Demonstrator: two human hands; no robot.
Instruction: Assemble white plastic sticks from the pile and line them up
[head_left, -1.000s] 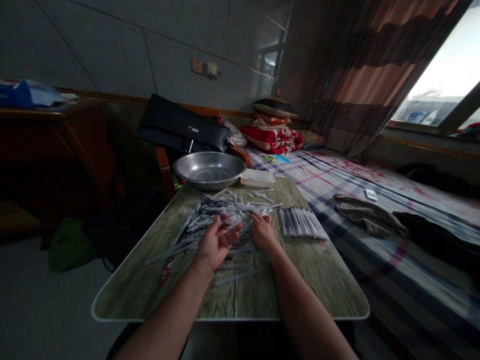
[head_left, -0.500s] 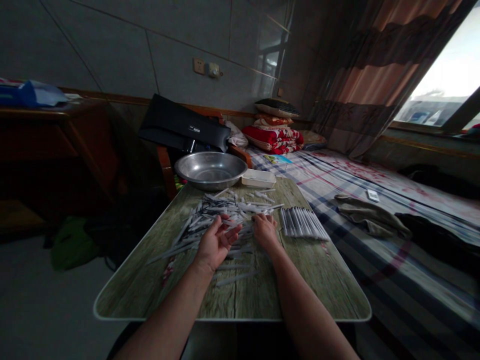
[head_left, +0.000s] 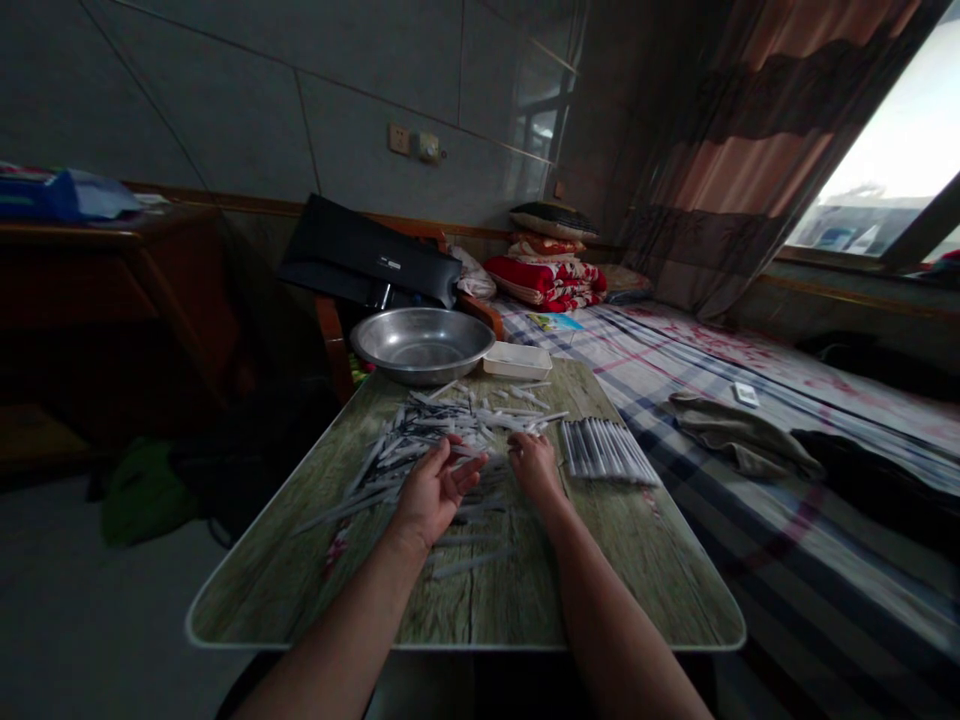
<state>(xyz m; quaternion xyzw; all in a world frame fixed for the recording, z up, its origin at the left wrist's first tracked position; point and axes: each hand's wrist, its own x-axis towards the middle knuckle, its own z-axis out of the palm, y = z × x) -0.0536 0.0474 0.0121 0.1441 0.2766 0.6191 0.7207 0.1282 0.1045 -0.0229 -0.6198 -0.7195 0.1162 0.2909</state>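
My left hand (head_left: pixel 436 490) is palm up above the near side of a pile of loose pen parts (head_left: pixel 412 432). Its thumb and fingers pinch a thin pale pen barrel (head_left: pixel 466 452). Opposite it, my right hand (head_left: pixel 534 464) is palm down with curled fingers pressed together; whatever they hold is hidden. Just right of that hand lies a neat row of pens (head_left: pixel 606 450), side by side with dark upper ends. Several loose pale barrels (head_left: pixel 472 562) lie on the wood-patterned table (head_left: pixel 487 615) below my hands.
At the table's far end stand a wide metal basin (head_left: pixel 422 345) and a shallow white plastic tray (head_left: pixel 517 360). A bed (head_left: pixel 637 350) with folded bedding (head_left: pixel 547 282) runs along the right. A black panel-like object (head_left: pixel 367 255) leans on a wooden chair behind the basin.
My right fingers have shifted slightly down and curled closer together. My left hand keeps its pinch in nearly the same place, and the pile and row look unchanged.
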